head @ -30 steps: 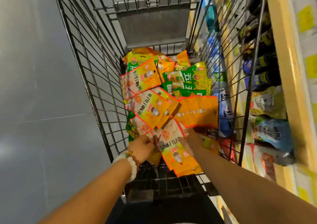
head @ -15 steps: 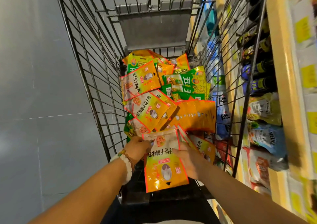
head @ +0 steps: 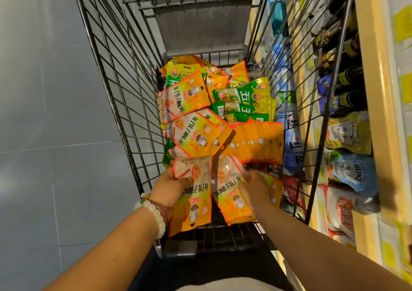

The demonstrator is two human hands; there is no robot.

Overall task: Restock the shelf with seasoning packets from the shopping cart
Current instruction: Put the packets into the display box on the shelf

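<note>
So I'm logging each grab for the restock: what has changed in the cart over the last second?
The left hand has taken hold of one orange seasoning packet and drawn it toward the cart's near end. The right hand now grips a second packet beside it; half a second ago both hands were on a single packet. The pile of packets farther along the cart lies as before.

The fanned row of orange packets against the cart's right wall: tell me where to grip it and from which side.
Grip the fanned orange packets at their near bottom edges, where they bunch together, coming from the near side and above. They stand overlapped like cards, so a pinch across the bunched edges gathers several. The right hand is closest, but it already holds a yellow packet.
</note>
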